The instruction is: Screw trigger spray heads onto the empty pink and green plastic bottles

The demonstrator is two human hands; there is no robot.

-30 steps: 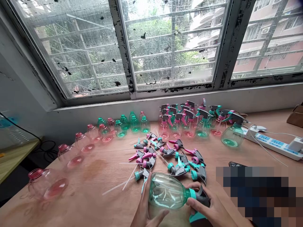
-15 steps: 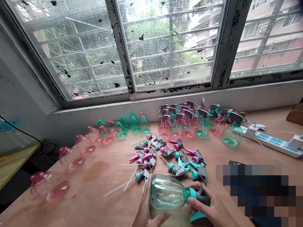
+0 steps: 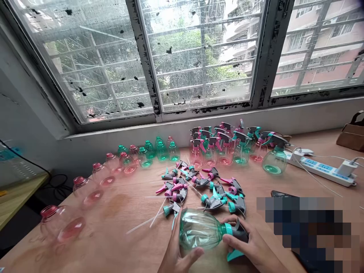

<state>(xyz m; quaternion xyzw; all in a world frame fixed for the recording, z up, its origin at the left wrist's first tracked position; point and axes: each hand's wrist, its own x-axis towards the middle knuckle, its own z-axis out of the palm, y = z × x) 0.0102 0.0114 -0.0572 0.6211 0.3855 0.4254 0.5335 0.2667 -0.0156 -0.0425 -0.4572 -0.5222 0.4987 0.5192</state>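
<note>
A clear green spray bottle lies on its side between my hands, above the table's near edge. My left hand is wrapped round its base end, thumb in front. At the neck, my right hand grips the spray head, which is grey with a teal collar and teal trigger; its fingers close about the collar. The head sits on the bottle mouth. Just beyond the bottle lies a loose pile of spray heads in grey with pink or teal parts, some with clear dip tubes.
Open pink bottles and green bottles line the left and back. Several bottles with spray heads stand by the window wall. A white power strip, a phone and a brown box are on the right.
Both hands still hold the bottle and its spray head. The right hand has shifted slightly left and its fingers have turned a little at the collar. The camera view has moved slightly.
</note>
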